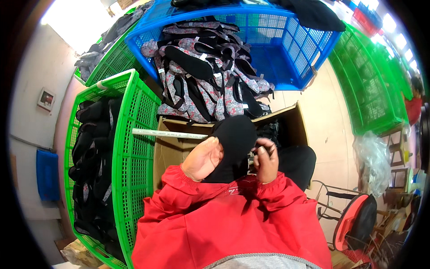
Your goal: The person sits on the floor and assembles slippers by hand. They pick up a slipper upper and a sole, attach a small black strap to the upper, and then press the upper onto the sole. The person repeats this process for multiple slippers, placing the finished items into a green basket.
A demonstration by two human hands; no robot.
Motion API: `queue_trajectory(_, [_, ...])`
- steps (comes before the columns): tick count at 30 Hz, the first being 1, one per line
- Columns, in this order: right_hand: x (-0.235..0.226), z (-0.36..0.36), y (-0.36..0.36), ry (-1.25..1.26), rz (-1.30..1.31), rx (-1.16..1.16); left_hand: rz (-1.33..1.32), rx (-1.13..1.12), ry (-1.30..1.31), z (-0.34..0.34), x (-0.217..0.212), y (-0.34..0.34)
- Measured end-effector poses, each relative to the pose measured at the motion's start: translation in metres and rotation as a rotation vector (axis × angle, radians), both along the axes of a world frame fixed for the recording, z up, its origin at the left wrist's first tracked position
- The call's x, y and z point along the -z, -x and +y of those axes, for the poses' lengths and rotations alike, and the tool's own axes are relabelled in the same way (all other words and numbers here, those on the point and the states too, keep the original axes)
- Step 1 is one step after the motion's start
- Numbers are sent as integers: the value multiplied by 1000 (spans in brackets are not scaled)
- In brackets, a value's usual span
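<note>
A black, rounded, sole-shaped piece point(236, 140), apparently a fabric slipper, is upright in front of me above my lap. My left hand point(205, 158) grips its left edge, thumb near the edge and fingertips partly hidden behind it. Close to its right edge is my right hand point(265, 159), fingers curled in and slightly blurred; what lies between them cannot be made out. Just beyond my hands, an open cardboard box point(303, 127) holds dark items. A pale printed strip point(169, 133) lies across its left side.
A pile of floral slippers with black soles point(210, 76) spills from a blue crate point(286, 67) ahead. The green crate point(127, 157) at left holds black slippers point(92, 157). Green crates point(367, 85), a plastic bag point(374, 157) and a red-black stool point(354, 222) stand at right.
</note>
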State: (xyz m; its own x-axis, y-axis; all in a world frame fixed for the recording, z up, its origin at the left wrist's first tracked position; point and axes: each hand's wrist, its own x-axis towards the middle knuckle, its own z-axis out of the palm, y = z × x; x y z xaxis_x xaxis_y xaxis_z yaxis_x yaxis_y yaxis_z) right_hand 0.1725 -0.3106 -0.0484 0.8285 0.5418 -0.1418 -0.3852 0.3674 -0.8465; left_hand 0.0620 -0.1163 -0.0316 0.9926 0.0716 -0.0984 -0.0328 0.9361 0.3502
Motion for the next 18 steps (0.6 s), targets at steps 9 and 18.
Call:
queue_trajectory(9, [-15,13,-13,-227,-363,-186,215,108,-198,-24,-6,6])
queue_trajectory(18, [-17,3,1,-156,-450,-132,115,155,20,-51,-20,-14])
